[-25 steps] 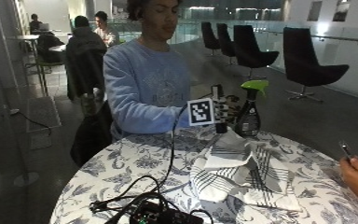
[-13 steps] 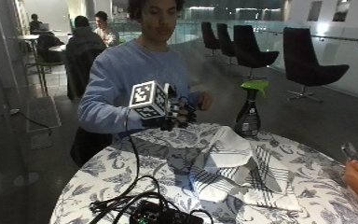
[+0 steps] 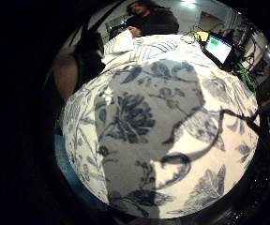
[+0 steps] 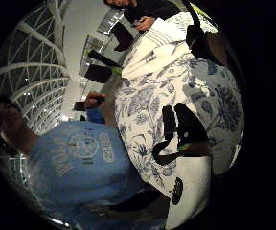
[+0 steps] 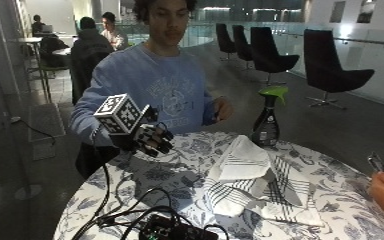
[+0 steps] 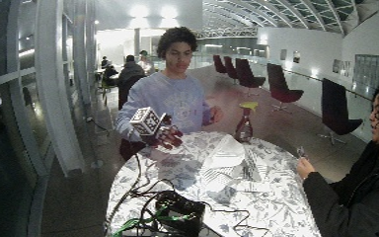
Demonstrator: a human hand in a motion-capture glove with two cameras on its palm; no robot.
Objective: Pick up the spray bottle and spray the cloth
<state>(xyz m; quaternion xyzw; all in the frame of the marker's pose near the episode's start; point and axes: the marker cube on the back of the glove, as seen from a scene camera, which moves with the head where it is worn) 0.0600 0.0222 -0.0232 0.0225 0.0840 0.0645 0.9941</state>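
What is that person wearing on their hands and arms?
The right hand wears a black glove with pale patches along the fingers. The other hand is bare, with nothing on it. Both arms are covered by the long sleeves of a light blue sweatshirt that has a round pale print on the chest.
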